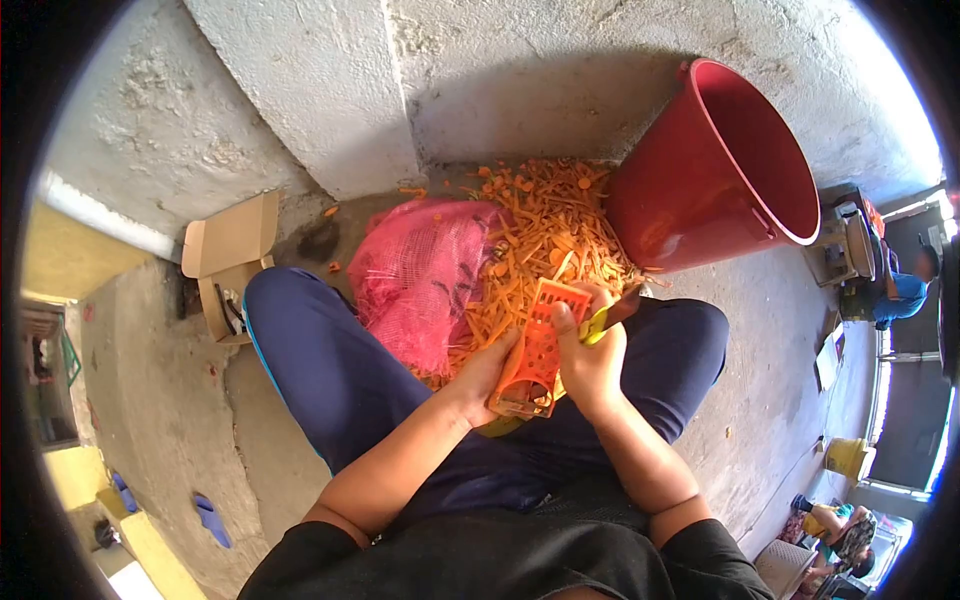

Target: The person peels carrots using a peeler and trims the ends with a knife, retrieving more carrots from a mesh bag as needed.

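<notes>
Between my hands is an orange perforated plastic piece, tilted, with a clear or metallic lower end. My left hand is closed on its lower left side. My right hand presses its thumb near the upper part and also holds a yellow-green handle with a dark brown blade-like end. Beneath and beyond them lies a heap of orange peelings and slices on the floor. A pink mesh sack rests against the heap's left side.
A large red bucket leans beyond my right knee. An open cardboard box is beyond my left knee, near the wall. Blue slippers lie far left. One person in blue and others are at the far right.
</notes>
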A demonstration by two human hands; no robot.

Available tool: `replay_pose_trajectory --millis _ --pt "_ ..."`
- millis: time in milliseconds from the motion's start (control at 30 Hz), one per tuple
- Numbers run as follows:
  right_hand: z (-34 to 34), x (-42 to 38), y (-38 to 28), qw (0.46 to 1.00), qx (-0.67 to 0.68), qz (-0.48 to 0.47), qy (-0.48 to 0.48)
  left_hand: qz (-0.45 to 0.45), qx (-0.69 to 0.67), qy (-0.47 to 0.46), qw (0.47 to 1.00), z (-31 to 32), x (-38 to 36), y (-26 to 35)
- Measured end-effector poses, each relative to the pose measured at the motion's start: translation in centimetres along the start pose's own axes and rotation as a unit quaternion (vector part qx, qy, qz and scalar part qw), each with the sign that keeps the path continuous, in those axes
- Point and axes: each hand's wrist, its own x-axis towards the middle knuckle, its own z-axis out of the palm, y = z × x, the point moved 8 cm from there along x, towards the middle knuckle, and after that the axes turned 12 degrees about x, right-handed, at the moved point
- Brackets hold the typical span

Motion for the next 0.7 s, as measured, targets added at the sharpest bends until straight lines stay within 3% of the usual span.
replay_pose_trajectory --millis 200,300,400,433,533,600,700 --pt "0.3 0.4 0.3 1.0 -0.025 0.003 -0.005 0.038 0.041 0.012 0.998 -0.1 0.0 0.5" --pt "0.5 1.3 0.4 1.0 0.007 -0.005 -0.006 0.041 0.051 -0.083 0.994 1.4 -0.4 1.2" --pt "0.5 1.9 -1.1 0.999 -0.029 -0.03 -0.008 0.05 0.076 0.023 0.996 2.2 -1.0 2.2" --pt "0.6 2.1 -0.7 0.999 -0.029 -0.021 -0.006 0.047 0.087 0.004 0.995 2.3 -0.9 2.2" --pt "-1.3 3.6 -0.3 0.986 -0.131 -0.073 0.067 0.033 0.118 -0.06 0.991 2.4 -0.9 1.8" --pt "-5.8 6.9 1.9 0.977 -0.097 -0.079 0.175 0.012 0.132 -0.112 0.985 3.0 -2.0 0.4" --pt "-11.2 9.5 4.7 0.96 -0.135 -0.011 0.247 0.017 0.116 -0.078 0.99 2.8 -3.0 0.6"
